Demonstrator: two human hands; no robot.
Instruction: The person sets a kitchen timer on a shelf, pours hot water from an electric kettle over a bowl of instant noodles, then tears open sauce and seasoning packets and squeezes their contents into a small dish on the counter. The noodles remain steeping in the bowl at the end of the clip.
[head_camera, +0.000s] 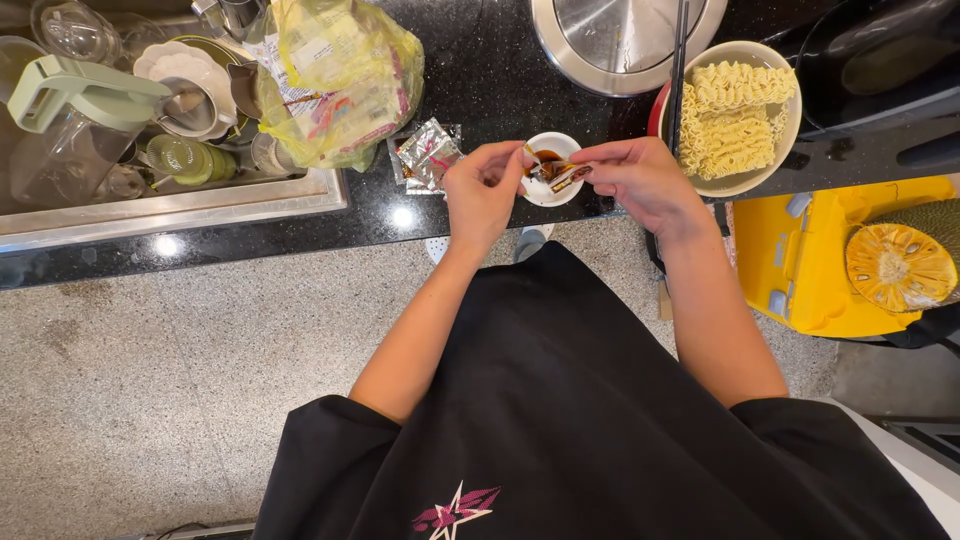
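Note:
Both hands meet over a small white bowl (545, 190) with dark sauce in it, standing near the front edge of a black counter (480, 90). My left hand (482, 190) and my right hand (640, 180) pinch a small sauce sachet (562, 174) between their fingertips, just above the bowl. A torn silver sachet (428, 153) lies on the counter to the left of my left hand. To the right of my right hand stands a cream bowl (790, 130) holding two dry noodle blocks (735, 115).
Dark chopsticks (679, 70) rest across a steel pot lid (620, 35) at the back. A yellow plastic bag (335, 80) sits by a sink (170, 205) full of dishes, with a green-lidded jug (80, 120). A yellow bin (800, 260) and a cut jackfruit (900, 267) stand at right.

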